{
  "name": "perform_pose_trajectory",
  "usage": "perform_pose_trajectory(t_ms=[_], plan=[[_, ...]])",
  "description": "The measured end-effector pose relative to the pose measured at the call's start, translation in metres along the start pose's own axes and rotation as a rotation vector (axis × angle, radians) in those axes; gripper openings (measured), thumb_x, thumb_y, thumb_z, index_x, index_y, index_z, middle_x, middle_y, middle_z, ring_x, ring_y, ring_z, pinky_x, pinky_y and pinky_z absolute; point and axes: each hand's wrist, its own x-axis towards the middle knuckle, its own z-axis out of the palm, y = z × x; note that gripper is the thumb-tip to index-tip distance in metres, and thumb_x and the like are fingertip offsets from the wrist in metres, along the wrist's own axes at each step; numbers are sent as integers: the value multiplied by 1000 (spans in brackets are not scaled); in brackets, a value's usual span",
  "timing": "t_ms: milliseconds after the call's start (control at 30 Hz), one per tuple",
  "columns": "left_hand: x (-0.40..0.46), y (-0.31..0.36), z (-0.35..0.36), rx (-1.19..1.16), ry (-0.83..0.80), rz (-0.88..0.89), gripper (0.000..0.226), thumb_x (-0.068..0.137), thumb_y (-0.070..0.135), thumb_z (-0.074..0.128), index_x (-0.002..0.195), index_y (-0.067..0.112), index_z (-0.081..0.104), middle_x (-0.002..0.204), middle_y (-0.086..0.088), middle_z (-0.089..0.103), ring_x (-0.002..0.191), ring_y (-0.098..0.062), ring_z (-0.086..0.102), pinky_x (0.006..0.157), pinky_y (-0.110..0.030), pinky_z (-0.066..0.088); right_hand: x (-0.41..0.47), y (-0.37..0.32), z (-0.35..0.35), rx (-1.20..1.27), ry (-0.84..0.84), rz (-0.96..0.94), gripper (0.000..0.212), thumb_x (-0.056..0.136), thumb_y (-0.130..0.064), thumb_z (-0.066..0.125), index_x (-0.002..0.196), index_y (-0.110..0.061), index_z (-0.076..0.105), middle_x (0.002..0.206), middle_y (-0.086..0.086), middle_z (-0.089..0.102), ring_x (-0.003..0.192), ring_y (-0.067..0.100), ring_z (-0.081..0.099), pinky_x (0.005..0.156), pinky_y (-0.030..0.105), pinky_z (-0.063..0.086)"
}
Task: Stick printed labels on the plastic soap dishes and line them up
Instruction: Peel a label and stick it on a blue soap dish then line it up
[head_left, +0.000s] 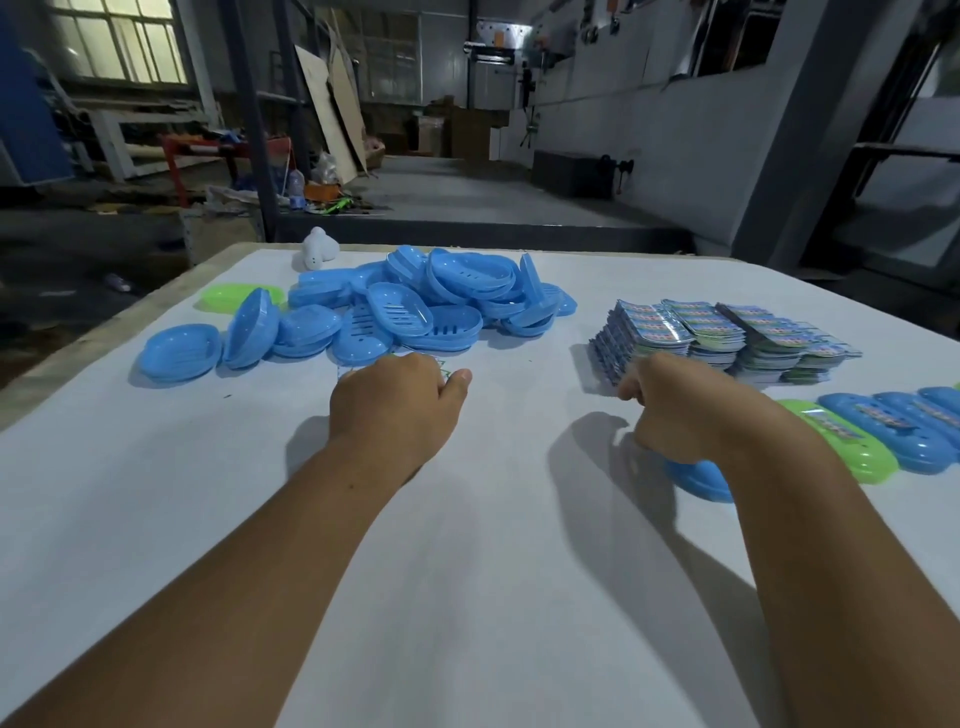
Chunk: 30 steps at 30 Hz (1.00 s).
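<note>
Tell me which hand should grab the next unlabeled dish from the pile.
Left. The left hand lies just in front of the pile of blue dishes, though it seems to hold a label. The right hand is busy, resting on a blue dish.

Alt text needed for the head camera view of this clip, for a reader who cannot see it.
A person's left hand pinches a printed label above a white table, while the right hand grips a blue plastic soap dish. Behind lie a heap of blue soap dishes and stacked printed labels; a row of labelled dishes runs right.
</note>
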Motion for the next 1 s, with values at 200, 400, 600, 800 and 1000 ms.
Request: perform_pose_trajectory(t_ms=[200,400,600,800,1000], plan=[[4,-8,-1,-59,46,-27,38,98,54,45,84,23,64,88,-1,67,78,-22,55,69,-34,40,4,-6,8,67,6,-32,56,84,-6,57,136,-24,60,132,-1,61,118,25,59,87,31,48],[21,-35,-1,2,124,-60,35,101,38,46,128,20,59,129,-4,57,117,-28,51,93,-43,42,14,-28,27,214,66,-183,51,86,-9,57,132,-30,61,124,-7,61,97,13,50,79,29,42],[32,-52,7,-71,-63,-86,44,101,22,45,144,16,48,153,-3,41,133,-32,41,106,-45,37,20,-34,36,278,116,-196,45,88,-22,60,131,-32,61,107,-14,57,84,12,56,77,28,43],[37,-58,11,-174,18,-170,40,97,35,55,132,17,51,134,-6,57,121,-30,54,97,-44,46,18,-37,37,309,163,-176,50,87,-36,63,136,-35,52,99,-19,54,85,13,58,73,30,41],[50,-60,14,-52,-28,-173,52,94,52,56,136,22,50,135,-7,46,120,-30,52,96,-44,49,19,-39,40,296,180,-165,45,90,-41,63,134,-34,53,102,-15,58,93,11,51,75,30,38]])
